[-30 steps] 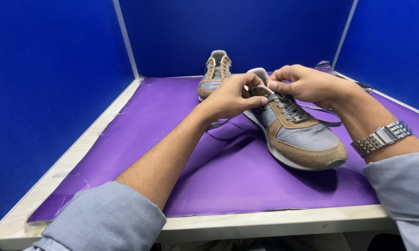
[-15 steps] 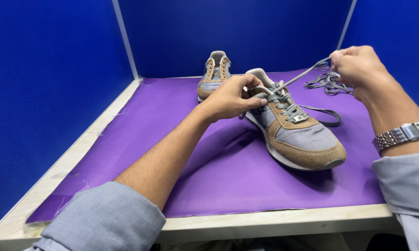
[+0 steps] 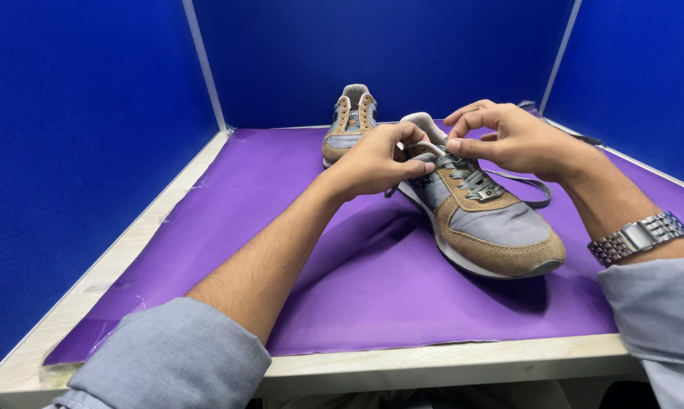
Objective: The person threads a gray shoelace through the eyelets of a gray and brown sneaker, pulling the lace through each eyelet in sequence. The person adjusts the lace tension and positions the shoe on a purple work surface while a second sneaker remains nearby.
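Observation:
A grey and tan sneaker (image 3: 487, 226) lies on the purple mat (image 3: 357, 288), toe pointing toward me and to the right. My left hand (image 3: 378, 160) grips the shoe's collar and upper eyelets on its left side. My right hand (image 3: 512, 140) hovers over the tongue, thumb and forefinger pinching the grey shoelace (image 3: 463, 168) at the top eyelets. A loose length of lace (image 3: 527, 193) trails on the mat to the right of the shoe. A metal watch (image 3: 636, 236) sits on my right wrist.
A second matching sneaker (image 3: 351, 121) stands at the back of the mat, heel toward me, with no lace visible. Blue partition walls (image 3: 92, 113) close in the left, back and right. The table's pale wooden edge (image 3: 433, 363) runs along the front.
My right hand, which had pulled the lace up and out to the right, has come back down to the shoe's tongue. My left hand stayed on the shoe.

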